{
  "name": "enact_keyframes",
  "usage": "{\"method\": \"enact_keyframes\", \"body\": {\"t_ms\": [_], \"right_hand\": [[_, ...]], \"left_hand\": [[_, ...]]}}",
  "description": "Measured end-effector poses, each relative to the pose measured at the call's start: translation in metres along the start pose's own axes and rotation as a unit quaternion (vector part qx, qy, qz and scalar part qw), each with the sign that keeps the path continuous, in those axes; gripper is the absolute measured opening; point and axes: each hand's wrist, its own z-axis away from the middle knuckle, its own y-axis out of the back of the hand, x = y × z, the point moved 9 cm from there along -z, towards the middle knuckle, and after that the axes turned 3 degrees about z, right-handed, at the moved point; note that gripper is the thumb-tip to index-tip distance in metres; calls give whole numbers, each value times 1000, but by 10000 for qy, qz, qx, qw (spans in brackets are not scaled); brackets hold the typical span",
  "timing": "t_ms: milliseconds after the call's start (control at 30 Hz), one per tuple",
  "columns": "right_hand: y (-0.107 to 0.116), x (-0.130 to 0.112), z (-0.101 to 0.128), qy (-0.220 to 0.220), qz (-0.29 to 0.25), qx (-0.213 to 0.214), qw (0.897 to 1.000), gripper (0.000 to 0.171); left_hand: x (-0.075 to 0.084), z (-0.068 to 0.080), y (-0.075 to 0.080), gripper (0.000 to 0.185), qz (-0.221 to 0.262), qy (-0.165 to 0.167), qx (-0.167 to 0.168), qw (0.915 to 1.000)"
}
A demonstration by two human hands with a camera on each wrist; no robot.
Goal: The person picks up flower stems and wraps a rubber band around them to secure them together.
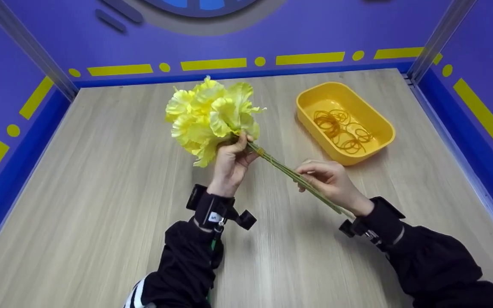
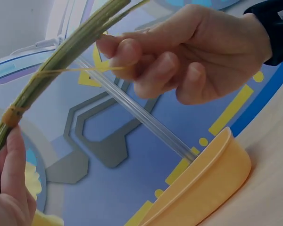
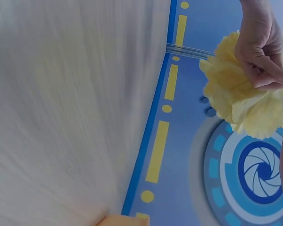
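Observation:
A bunch of yellow artificial flowers point(image 1: 210, 115) is held above the table, blooms to the upper left and green stems point(image 1: 287, 172) slanting down to the right. My left hand point(image 1: 231, 167) grips the stems just below the blooms. Beside its fingers, a rubber band point(image 2: 12, 116) is wound tightly round the stems. From the stems a thin loop of the band point(image 2: 92, 69) stretches out to my right hand point(image 1: 332, 179), whose curled fingers pinch it. In the left wrist view the right fingertips are close by the stems.
To the right stands a yellow plastic box point(image 1: 345, 160) with several loose rubber bands point(image 1: 330, 122) inside. The wooden table point(image 1: 114, 192) is bordered by blue panels point(image 1: 306, 30) at the back and sides.

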Motion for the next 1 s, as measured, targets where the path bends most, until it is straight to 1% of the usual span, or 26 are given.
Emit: {"method": "enact_keyframes", "body": {"t_ms": [100,133,200,233,333,400,467,500,567,633,667,733,800,833,900,933,1000], "right_hand": [[0,-1,-4,239,475,34,9986,12],[0,0,-5,322,628,40,9975,9],[0,1,-8,441,876,49,9952,9],[-1,2,-9,480,973,52,9941,11],[-2,8,-11,499,1113,137,9924,14],[-3,11,-11,477,1171,265,9916,14],[-2,16,-9,361,1240,492,9904,8],[-2,20,-9,239,1248,602,9901,6],[-2,29,-6,-130,1053,776,9913,10],[-4,41,-2,-659,602,877,9921,18],[-5,46,0,-936,312,898,9911,19],[-9,55,5,-1447,-273,913,9849,20],[-13,59,9,-1803,-695,903,9770,21],[-14,61,11,-1910,-758,896,9746,22],[-15,62,12,-2102,-725,851,9712,26],[-16,62,13,-2199,-662,826,9698,27],[-16,64,15,-2455,-457,760,9653,25]], "left_hand": [[-5,2,-4,16,-143,62,-355,9992],[-7,2,-6,16,-203,83,-437,9988],[-11,4,-8,21,-331,116,-544,9979],[-13,5,-9,28,-408,143,-575,9974],[-21,8,-14,41,-631,268,-670,9954],[-26,11,-17,22,-714,359,-804,9936],[-30,13,-19,14,-824,434,-952,9911],[-31,14,-20,13,-940,468,-1017,9893],[-31,14,-19,10,-1341,471,-1115,9836],[-27,13,-18,23,-1854,384,-1092,9758],[-25,12,-17,26,-2086,324,-1056,9718],[-21,10,-14,16,-2411,191,-974,9654],[-18,8,-13,9,-2558,142,-937,9621],[-19,8,-14,7,-2605,165,-965,9605],[-22,8,-15,13,-2843,265,-1039,9527],[-23,8,-15,17,-3004,298,-1075,9473],[-25,8,-16,23,-3387,303,-1139,9335]]}}
